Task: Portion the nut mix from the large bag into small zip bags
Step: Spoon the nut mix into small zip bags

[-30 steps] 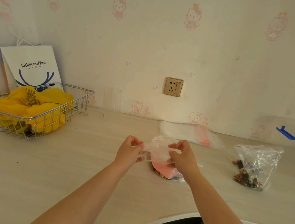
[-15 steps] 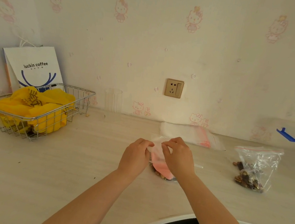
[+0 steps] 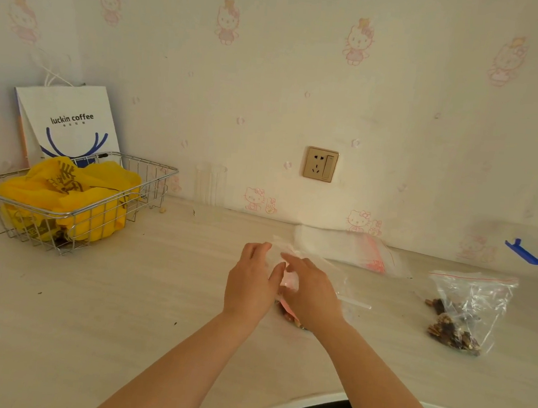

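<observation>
Both hands meet over a small zip bag of nuts on the surface; the left hand and right hand each pinch its top edge. A white paper bag reads "luckin coffee". A larger nut bag lies well right.

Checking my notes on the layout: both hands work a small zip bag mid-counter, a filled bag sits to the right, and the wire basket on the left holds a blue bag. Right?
Not quite: the bag in the wire basket is yellow, not blue, as the head view shows. The rest holds: both hands work a small zip bag, and a filled bag sits right.
</observation>
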